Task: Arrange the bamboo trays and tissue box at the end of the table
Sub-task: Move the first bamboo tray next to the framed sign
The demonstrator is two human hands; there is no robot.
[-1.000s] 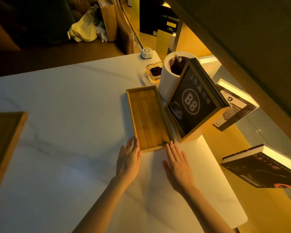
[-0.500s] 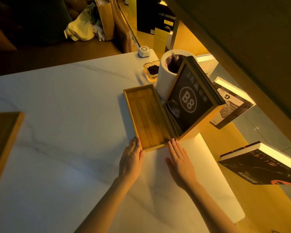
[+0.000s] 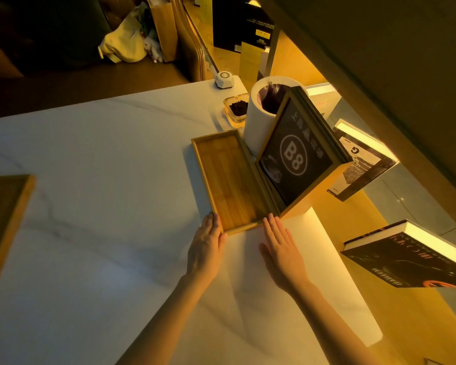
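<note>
A long empty bamboo tray (image 3: 228, 180) lies on the white marble table (image 3: 103, 167), close to its right end. My left hand (image 3: 207, 246) lies flat with its fingertips against the tray's near left corner. My right hand (image 3: 281, 246) lies flat with fingers apart, its tips at the tray's near right corner. A wooden box with a black "B8" face (image 3: 296, 154), perhaps the tissue box, stands against the tray's right side. A second bamboo tray (image 3: 4, 225) lies at the left edge of view, partly cut off.
A white cylinder bin (image 3: 258, 119) stands behind the B8 box, with a glass ashtray (image 3: 236, 108) and a small white call button (image 3: 224, 79) beyond it. Books (image 3: 411, 259) sit on the lit shelf to the right. A bench with bags is past the table's far edge.
The tray and my hands keep nearly the same place against each other; only the view has shifted slightly.
</note>
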